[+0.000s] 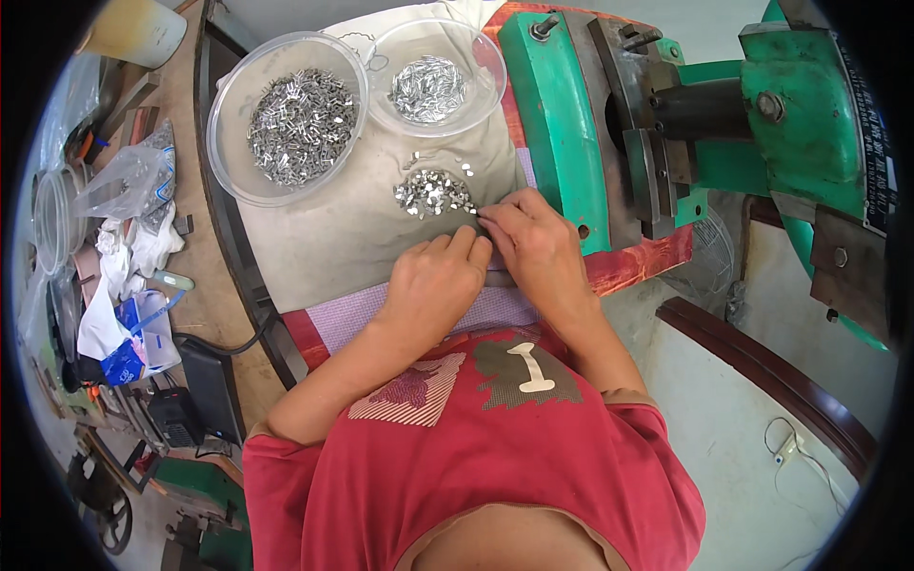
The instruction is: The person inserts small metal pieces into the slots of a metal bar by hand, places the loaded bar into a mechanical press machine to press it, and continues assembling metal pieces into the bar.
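A small heap of shiny metal pieces (435,193) lies on the grey cloth (314,243) in front of me. My right hand (536,236) is closed in a pinch at the heap's right edge, fingertips pointing left. Just below the heap, my left hand (433,288) is closed with its fingers curled under, close beside the right. Whatever either hand pinches is too small or hidden to make out. Beyond the heap stand two round clear plastic tubs: the left tub (221,157) holds many small bent metal parts, the right tub (490,67) many flat silvery slivers.
A green machine (562,124) with a dark metal jaw and shaft stands at the right of the table. On the left, a wooden bench (214,276) carries plastic bags (133,181), a blue-and-white tissue pack (143,343) and a black box-shaped device (209,390).
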Available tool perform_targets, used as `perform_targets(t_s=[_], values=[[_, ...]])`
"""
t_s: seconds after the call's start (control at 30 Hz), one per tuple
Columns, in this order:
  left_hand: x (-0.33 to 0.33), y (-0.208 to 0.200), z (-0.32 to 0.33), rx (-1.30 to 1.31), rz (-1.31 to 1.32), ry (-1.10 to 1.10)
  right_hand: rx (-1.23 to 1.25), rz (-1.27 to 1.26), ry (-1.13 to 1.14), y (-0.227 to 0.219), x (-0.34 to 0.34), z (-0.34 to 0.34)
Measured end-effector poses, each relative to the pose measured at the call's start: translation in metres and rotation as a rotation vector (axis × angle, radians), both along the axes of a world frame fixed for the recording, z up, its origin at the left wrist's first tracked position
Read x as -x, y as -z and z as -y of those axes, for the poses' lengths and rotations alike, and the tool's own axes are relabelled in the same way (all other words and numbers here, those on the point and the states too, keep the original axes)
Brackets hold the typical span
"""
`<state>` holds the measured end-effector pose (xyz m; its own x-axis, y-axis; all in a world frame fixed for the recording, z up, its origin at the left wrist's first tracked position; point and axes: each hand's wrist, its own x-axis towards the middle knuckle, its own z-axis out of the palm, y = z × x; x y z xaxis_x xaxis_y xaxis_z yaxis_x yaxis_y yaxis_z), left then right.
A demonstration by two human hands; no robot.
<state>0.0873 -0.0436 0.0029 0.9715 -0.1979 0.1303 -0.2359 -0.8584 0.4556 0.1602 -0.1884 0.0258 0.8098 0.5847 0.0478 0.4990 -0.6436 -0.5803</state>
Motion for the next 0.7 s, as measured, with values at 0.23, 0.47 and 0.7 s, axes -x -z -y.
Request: perform_targets(t_s=[0.23,0.47,0.7], values=[[-0.002,0.002,-0.001,-0.127,0.03,0.034,0.036,0.032,0.004,-0.001,0.0,-0.004],[0.0,0.004,-0.004,-0.031,0.046,0.012,0.033,0.04,-0.019,0.0,-0.001,-0.003],[0.011,0.003,-0.013,0.061,-0.058,-0.059,-0.006,0.052,-0.039,0.001,0.002,-0.005]])
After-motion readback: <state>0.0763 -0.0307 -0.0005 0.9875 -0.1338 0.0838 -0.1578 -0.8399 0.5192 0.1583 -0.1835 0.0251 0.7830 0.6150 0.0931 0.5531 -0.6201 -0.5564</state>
